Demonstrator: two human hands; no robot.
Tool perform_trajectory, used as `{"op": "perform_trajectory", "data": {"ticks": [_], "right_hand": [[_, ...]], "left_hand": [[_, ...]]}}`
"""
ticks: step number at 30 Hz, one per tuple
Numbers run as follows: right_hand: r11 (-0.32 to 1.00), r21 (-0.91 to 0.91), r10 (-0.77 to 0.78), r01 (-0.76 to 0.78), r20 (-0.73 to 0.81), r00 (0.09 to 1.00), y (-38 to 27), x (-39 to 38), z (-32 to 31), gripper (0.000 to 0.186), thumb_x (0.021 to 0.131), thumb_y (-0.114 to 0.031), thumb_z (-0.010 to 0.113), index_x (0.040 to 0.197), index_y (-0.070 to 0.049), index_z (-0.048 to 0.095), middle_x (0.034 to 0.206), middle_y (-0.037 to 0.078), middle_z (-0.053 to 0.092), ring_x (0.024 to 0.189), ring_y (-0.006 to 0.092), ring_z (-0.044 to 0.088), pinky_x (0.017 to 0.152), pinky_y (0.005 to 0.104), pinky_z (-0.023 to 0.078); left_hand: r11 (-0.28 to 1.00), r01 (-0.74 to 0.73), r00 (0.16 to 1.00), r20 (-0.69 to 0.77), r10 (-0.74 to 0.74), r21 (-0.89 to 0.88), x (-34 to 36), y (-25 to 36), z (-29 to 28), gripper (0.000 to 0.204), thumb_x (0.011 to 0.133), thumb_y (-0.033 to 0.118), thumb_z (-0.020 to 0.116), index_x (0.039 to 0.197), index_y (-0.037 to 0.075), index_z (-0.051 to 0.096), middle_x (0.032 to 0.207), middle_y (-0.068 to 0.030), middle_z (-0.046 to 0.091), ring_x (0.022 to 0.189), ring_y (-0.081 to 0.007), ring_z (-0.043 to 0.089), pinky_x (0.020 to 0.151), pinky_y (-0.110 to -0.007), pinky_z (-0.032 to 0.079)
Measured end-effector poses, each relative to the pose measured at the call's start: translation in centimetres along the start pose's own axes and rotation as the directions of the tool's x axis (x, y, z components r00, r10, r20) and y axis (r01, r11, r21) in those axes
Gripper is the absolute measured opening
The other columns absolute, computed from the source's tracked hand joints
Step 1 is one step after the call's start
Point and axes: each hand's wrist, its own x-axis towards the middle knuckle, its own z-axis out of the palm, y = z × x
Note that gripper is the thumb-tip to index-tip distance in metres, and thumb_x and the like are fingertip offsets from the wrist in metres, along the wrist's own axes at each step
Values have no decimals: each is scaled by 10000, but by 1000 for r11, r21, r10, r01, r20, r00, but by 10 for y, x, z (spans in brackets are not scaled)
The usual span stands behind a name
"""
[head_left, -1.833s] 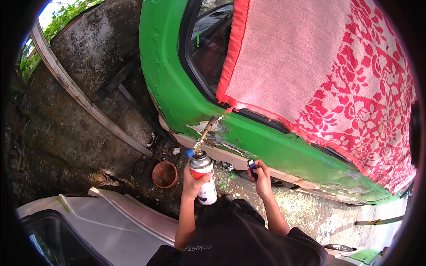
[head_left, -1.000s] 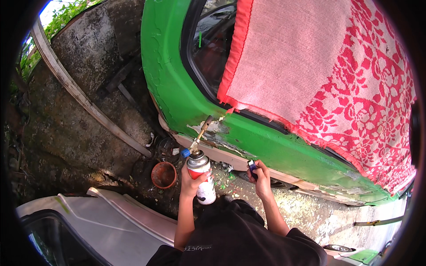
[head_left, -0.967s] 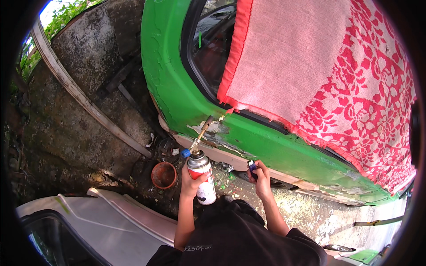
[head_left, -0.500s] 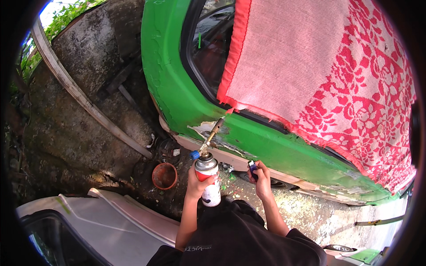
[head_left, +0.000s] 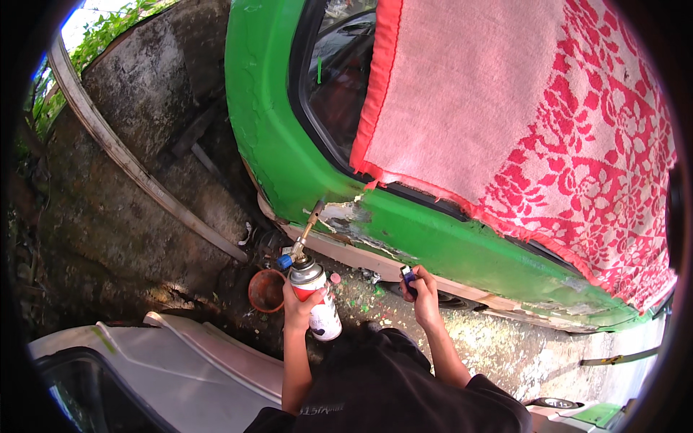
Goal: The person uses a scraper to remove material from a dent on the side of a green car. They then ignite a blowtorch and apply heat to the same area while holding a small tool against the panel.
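My left hand (head_left: 296,307) is wrapped round a white and red gas canister (head_left: 325,317), which leans a little. On its top sits a brass blowtorch head (head_left: 307,234) with a blue knob; its nozzle points up toward the green car body (head_left: 281,155). No flame shows. Beside the nozzle lies a patch of peeled paint (head_left: 346,216), with pale and dark bare areas. In my right hand (head_left: 424,296) is a purple lighter (head_left: 408,278) with a metal top, held upright in closed fingers, apart from the torch.
A red and pink patterned towel (head_left: 462,101) drapes over the car's windows. A terracotta pot (head_left: 267,290) stands on the ground by the torch. Paint flakes litter the concrete. Behind on the left is a pale car (head_left: 166,368); a curved metal strip (head_left: 144,173) leans along the wall.
My left hand has moved left with the canister, so the nozzle now stands at the left edge of the peeled patch. The lighter in my right hand has shifted slightly.
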Motion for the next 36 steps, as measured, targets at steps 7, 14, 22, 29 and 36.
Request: {"op": "perform_trajectory", "data": {"ticks": [7,14,22,29,36], "right_hand": [[1000,24,-11,11,-19,1000,7,4,-4,185,857,-76,426,995,-28,539,678,40,508,534,85,359,491,245,281],[1000,-12,4,-4,-21,1000,5,4,-3,173,855,-82,435,989,-32,532,680,47,513,535,87,362,492,245,286],[1000,-14,-11,11,9,1000,-3,8,10,177,856,-92,434,991,-34,531,676,46,508,533,85,363,487,240,282],[1000,-9,-5,5,28,1000,3,11,7,185,862,-102,437,1002,-34,537,678,41,508,533,87,367,490,241,291],[1000,26,9,-9,24,1000,1,13,10,180,855,-68,424,991,-35,538,697,26,521,550,67,350,491,236,262]], "left_hand": [[1000,1,1000,-7,-1,-12,1,-1,5,499,751,56,772,1181,-3,527,946,-108,654,816,-192,680,706,-366,608],[998,21,999,28,-19,-52,5,6,12,489,758,45,770,1178,-4,524,957,-121,660,829,-201,686,714,-361,613],[1000,0,995,97,1,-11,7,5,17,449,761,56,762,1148,11,540,959,-103,661,808,-180,677,714,-336,585],[1000,6,999,36,-6,-2,9,10,0,425,778,63,751,1139,14,532,942,-86,641,784,-175,675,707,-337,600],[999,28,996,80,-26,-16,7,6,19,429,758,31,757,1129,11,543,910,-93,661,786,-182,673,686,-328,567]]}}
